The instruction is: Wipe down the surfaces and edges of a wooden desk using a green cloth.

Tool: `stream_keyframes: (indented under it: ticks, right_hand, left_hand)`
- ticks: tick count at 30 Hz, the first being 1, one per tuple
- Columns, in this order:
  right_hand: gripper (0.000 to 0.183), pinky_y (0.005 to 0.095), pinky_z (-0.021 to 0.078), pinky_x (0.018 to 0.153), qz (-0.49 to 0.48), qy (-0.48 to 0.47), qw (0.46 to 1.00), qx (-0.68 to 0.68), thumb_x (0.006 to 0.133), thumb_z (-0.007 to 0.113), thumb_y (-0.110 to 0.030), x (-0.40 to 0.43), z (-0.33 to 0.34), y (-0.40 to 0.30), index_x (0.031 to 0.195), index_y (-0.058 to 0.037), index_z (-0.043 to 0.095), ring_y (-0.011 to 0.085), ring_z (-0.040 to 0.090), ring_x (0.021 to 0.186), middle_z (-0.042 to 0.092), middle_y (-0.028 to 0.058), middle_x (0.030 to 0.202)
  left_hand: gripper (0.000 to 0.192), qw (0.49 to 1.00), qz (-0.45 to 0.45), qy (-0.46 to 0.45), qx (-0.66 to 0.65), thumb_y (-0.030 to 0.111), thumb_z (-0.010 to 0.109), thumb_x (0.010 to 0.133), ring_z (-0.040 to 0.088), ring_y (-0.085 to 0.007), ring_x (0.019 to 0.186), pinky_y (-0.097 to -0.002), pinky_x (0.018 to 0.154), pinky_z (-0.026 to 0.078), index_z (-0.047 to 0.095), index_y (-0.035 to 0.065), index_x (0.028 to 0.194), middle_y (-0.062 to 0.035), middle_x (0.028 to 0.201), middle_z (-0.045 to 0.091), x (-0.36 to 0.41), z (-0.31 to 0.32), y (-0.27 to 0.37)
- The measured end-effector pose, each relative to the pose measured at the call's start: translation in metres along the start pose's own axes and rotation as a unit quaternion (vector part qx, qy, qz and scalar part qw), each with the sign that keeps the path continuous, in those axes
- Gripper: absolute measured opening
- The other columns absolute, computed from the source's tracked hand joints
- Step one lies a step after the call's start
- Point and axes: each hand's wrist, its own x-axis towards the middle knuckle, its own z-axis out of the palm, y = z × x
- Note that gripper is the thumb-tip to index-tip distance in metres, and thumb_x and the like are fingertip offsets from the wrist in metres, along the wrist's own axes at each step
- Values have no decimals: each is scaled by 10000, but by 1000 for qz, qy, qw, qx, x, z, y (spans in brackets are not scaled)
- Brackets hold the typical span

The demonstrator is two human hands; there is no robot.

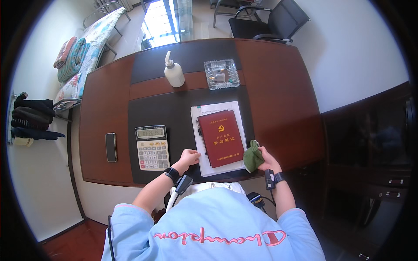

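A stack of papers [240, 112] lies on the dark middle panel of the desk, with a dark red notebook [223, 140] on top. Part of a pen [200, 129] shows along the notebook's left side. My left hand [190, 157] touches the left edge of the papers with its fingertips; whether it grips them is hidden. In my right hand [269, 159] is a folded green cloth [253, 157], held at the lower right corner of the papers, beside the notebook. To the left of my left hand sits a calculator [152, 148] with its display lit.
Farther left on the wooden desk [277, 98] lies a smartphone [111, 147]. A white pump bottle [174, 75] and a glass ashtray [222, 74] with small items stand at the back. Beyond are a black chair [251, 29] and a bed [98, 27]; a dark cabinet [365, 137] is at right.
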Motion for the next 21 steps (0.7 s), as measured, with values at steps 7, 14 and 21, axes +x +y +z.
stream_keyframes:
  ticks: [7,14,21]
  right_hand:
    - [392,393,418,923,-15,16,999,-34,904,348,-318,-22,41,-8,1079,-33,553,252,565,1000,592,128,1088]
    - [387,402,416,917,-10,-5,999,-51,898,363,-335,-32,51,-5,1097,-59,548,243,561,1007,593,103,1090]
    - [429,407,406,928,-67,20,996,-51,902,349,-384,-37,53,12,1124,-68,534,242,545,1038,575,98,1128]
  left_hand:
    - [231,995,50,-10,90,132,575,842,602,-124,765,-220,704,517,616,-52,977,-65,850,609,-1,-7,16]
    - [234,977,157,62,129,184,569,801,610,-138,578,-274,557,483,660,-18,876,-76,679,640,16,-12,12]
    - [232,947,172,92,256,192,547,792,618,-308,816,-382,740,480,631,-20,833,-177,822,642,35,-6,-2]
